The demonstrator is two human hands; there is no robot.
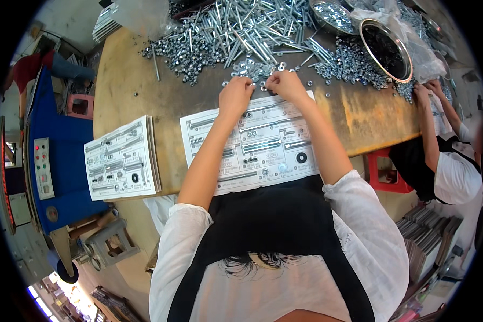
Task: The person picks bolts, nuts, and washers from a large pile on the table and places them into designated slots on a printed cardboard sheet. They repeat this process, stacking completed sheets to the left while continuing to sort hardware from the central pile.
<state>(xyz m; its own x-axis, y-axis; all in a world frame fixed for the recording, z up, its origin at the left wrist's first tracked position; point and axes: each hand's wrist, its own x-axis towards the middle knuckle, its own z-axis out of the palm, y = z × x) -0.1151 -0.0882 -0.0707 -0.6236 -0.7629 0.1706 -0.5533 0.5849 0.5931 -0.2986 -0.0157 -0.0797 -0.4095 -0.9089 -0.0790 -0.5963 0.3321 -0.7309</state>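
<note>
My left hand [236,96] and my right hand [287,86] reach past the far edge of a printed card [276,166] that lies in front of me. Both hands are closed, fingertips bent down at the near side of a small heap of flat washers [253,70]. Whatever the fingers pinch is too small to make out. A few loose washers lie between the two hands. My forearms cross over the card, which shows pictures of bolts, nuts and washers; some small metal pieces [249,114] appear on it, though real parts and printed ones are hard to tell apart.
Beyond my hands spread piles of metal rods [252,32] and hex nuts [193,61]. A metal bowl of black parts [385,51] stands at the right. A stack of printed cards [121,161] lies left on the table [126,96]. Another person's hands [426,91] work at the right edge.
</note>
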